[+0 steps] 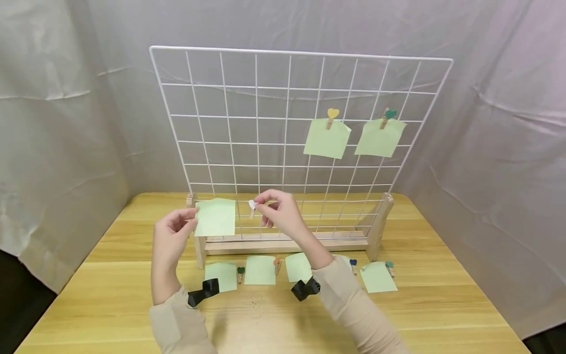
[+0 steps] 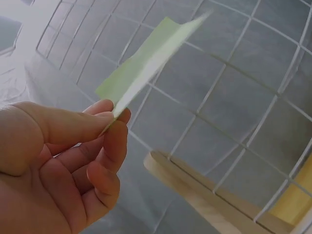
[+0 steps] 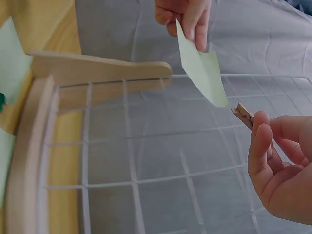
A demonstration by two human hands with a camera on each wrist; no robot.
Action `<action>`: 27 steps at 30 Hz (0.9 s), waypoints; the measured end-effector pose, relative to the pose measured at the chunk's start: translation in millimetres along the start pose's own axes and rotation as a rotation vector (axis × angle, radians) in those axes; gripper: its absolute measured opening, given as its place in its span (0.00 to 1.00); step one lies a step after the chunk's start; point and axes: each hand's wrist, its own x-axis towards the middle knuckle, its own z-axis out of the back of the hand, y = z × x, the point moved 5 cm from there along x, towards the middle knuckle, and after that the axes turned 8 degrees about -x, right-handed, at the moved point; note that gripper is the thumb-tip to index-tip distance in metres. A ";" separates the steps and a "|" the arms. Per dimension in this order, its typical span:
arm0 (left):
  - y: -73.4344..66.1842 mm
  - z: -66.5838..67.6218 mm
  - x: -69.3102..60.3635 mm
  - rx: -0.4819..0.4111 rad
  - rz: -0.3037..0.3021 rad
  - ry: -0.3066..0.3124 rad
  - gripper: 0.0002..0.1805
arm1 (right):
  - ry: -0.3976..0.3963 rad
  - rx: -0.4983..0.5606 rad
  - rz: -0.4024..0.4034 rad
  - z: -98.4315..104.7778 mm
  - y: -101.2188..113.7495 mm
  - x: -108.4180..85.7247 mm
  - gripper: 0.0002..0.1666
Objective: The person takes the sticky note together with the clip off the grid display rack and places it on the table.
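Observation:
My left hand pinches a pale green paper note by its left edge, in front of the lower left of a white wire grid. In the left wrist view the note is creased and seen nearly edge-on. Between thumb and fingertips my right hand holds a small wooden clothespin with a white top. The right wrist view shows this clothespin just beside the note's free end, apart from it. Two more notes hang on the grid, under a yellow heart clothespin and a green heart clothespin.
The grid stands in a wooden base on a wooden table. Before the base lies a row of several green notes, with heart clothespins such as a dark green one beside them. Grey cloth surrounds the table.

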 end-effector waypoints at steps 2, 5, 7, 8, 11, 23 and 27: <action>3.9 2.0 -2.0 0.013 0.025 -0.005 0.10 | 0.021 0.024 -0.017 -5.1 0.6 -4.6 0.07; 9.5 4.7 -4.3 0.035 0.062 -0.004 0.10 | 0.031 0.045 -0.023 -10.9 3.4 -10.8 0.07; 13.0 6.9 -5.4 0.056 0.079 -0.003 0.10 | 0.035 0.058 -0.027 -15.0 0.6 -12.6 0.07; 14.7 8.3 -5.8 0.072 0.084 -0.003 0.10 | 0.037 0.063 -0.029 -17.0 -0.4 -13.7 0.07; 19.3 13.0 -7.0 0.115 0.090 -0.009 0.10 | 0.054 0.088 -0.054 -24.4 -8.3 -15.8 0.07; 46.3 35.1 -16.9 0.188 0.217 -0.006 0.12 | 0.118 0.154 -0.150 -55.2 -43.9 -21.1 0.08; 52.4 42.7 -19.9 0.211 0.243 -0.004 0.13 | 0.132 0.198 -0.199 -72.1 -70.4 -18.1 0.08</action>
